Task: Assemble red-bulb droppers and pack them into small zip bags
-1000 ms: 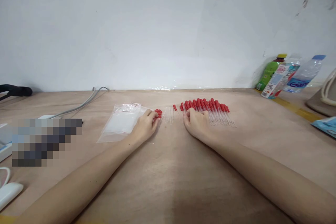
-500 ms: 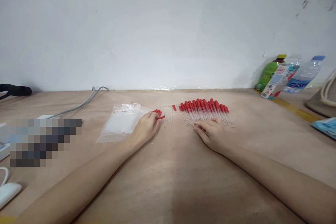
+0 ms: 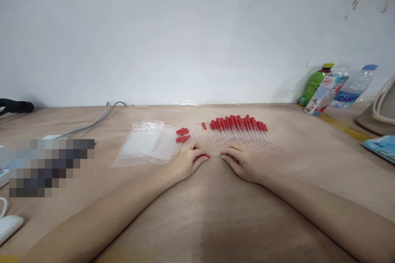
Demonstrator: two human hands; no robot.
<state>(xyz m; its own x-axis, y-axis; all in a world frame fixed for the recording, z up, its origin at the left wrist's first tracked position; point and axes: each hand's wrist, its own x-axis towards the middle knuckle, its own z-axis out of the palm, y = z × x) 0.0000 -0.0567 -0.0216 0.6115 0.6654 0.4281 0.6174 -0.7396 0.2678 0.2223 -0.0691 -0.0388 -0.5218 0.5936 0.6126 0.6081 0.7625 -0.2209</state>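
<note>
My left hand point(image 3: 187, 160) and my right hand point(image 3: 240, 160) meet at the middle of the wooden table point(image 3: 197, 222). Between them lies one dropper: the left fingers pinch its red rubber bulb point(image 3: 206, 156), the right fingers pinch its clear glass tube point(image 3: 217, 154). Just beyond the hands a row of several finished droppers point(image 3: 239, 129) with red bulbs lies side by side. Several loose red bulbs point(image 3: 182, 134) sit left of it, next to a few bare glass tubes point(image 3: 196, 133). A stack of clear plastic bags point(image 3: 146, 144) lies left of the bulbs.
Plastic bottles point(image 3: 335, 87) lean on the wall at the far right, with a bag with rope handles point(image 3: 378, 111) and a blue packet point(image 3: 381, 147) nearby. A grey cable point(image 3: 92, 122) runs along the left. White devices point(image 3: 9, 226) sit at the left edge.
Both hands pulled back toward me and came together. The left hand left the loose bulbs with one bulb; the right hand brought a glass tube from beside the row.
</note>
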